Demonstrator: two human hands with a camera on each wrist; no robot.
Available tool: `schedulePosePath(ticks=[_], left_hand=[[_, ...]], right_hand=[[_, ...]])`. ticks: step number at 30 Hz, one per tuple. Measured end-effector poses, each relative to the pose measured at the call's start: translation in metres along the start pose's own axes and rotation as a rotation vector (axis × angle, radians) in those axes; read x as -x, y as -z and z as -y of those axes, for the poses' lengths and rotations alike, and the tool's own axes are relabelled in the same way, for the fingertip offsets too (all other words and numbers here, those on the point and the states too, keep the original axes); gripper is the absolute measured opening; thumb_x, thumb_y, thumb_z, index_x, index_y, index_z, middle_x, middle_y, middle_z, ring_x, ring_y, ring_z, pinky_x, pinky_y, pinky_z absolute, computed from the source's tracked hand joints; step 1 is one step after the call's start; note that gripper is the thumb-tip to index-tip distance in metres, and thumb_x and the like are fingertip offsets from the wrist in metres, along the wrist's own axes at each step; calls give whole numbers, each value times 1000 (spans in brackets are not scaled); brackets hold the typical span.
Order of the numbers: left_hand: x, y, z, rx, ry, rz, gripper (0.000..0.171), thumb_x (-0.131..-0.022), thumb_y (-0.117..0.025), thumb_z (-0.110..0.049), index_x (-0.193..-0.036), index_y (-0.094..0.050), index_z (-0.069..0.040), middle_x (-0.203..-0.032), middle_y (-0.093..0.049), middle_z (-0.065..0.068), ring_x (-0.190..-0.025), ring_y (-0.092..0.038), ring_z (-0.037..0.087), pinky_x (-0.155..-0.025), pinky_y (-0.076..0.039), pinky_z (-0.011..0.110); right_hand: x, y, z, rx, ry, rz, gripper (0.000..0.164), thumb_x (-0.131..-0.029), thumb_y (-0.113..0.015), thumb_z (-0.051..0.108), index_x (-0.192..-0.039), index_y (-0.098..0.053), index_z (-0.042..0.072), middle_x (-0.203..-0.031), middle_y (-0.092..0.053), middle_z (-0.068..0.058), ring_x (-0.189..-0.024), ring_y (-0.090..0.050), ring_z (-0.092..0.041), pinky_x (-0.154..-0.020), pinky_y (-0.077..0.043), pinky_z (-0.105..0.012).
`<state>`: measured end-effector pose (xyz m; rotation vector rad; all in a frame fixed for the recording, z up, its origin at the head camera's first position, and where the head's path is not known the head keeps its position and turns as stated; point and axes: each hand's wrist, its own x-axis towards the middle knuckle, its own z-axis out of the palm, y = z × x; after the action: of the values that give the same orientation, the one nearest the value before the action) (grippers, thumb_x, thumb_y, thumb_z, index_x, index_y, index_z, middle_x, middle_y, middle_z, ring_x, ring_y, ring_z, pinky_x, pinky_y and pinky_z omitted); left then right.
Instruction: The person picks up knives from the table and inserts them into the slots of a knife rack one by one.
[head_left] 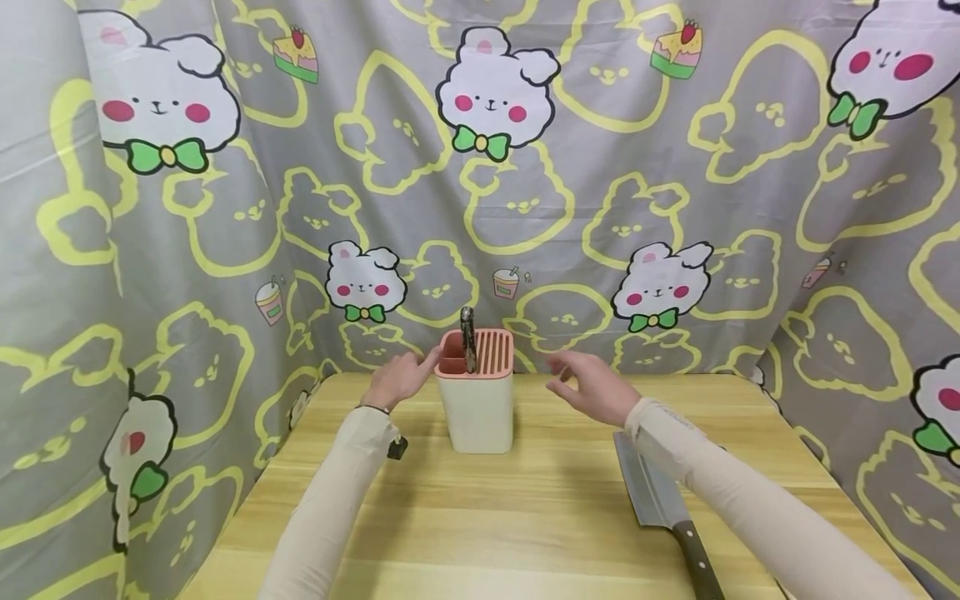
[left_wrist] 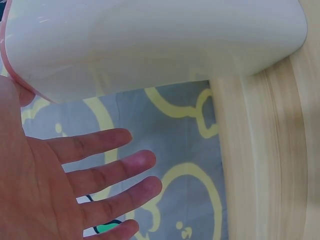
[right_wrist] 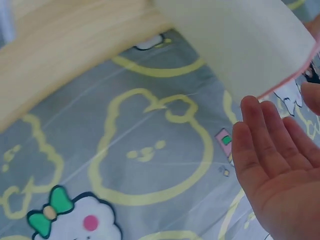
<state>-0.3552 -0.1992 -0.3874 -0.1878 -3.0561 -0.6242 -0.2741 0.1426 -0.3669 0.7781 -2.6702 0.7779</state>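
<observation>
A cream knife block with a pink slotted top stands upright on the table. A dark patterned handle sticks up from its top, its lower part hidden inside. My left hand is at the block's left side, thumb at the pink rim. In the left wrist view its other fingers are spread and straight, apart from the white wall. My right hand hovers to the right of the block with a gap between them; its palm is bare and its fingers slightly bent in the right wrist view.
A cleaver with a brown handle lies on the wooden table at right, partly under my right forearm. A small black object shows by my left wrist. A patterned curtain hangs behind and along both sides.
</observation>
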Motion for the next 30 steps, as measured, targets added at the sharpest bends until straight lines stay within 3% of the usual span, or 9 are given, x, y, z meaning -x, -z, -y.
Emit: schedulePosePath(ticks=[5, 12, 15, 21, 30], left_hand=[[-1, 2, -3, 2, -1, 7, 80, -92, -15, -79, -85, -58, -11, -70, -49, 5, -64, -52, 22, -55, -34, 33], [-2, 1, -4, 11, 0, 9, 79, -91, -16, -80, -77, -54, -12, -67, -46, 4, -58, -46, 19, -53, -32, 32], [-2, 1, -4, 16, 6, 6, 77, -91, -16, -80, -74, -51, -14, -66, -45, 4, -57, -44, 19, -52, -31, 32], [-2, 1, -6, 15, -9, -4, 80, -92, -16, -79, -84, -57, -10, -71, -49, 5, -64, -52, 22, -56, -35, 33], [2, 1, 0, 17, 26, 3, 87, -91, -15, -81, -91, -60, -7, -72, -50, 6, -62, -49, 20, -54, -34, 33]], right_hand=[[33, -2, -17, 115, -11, 19, 33, -93, -69, 21, -121, -63, 5, -107, -71, -9, -92, -69, -21, -81, -56, -39], [82, -15, -46, 180, -67, 71, 31, -91, -70, 23, -119, -65, 9, -104, -70, -3, -90, -67, -15, -75, -55, -30], [101, -17, -56, 218, -31, 75, 26, -90, -71, 20, -114, -66, 11, -100, -70, 1, -87, -67, -12, -72, -55, -27], [139, -13, -73, 306, 64, 59, 20, -86, -74, 10, -104, -67, 14, -94, -71, 2, -83, -68, -14, -68, -55, -29], [178, -3, -84, 322, 9, 100, 25, -83, -76, 12, -105, -66, 18, -98, -71, 7, -86, -69, -13, -68, -55, -28]])
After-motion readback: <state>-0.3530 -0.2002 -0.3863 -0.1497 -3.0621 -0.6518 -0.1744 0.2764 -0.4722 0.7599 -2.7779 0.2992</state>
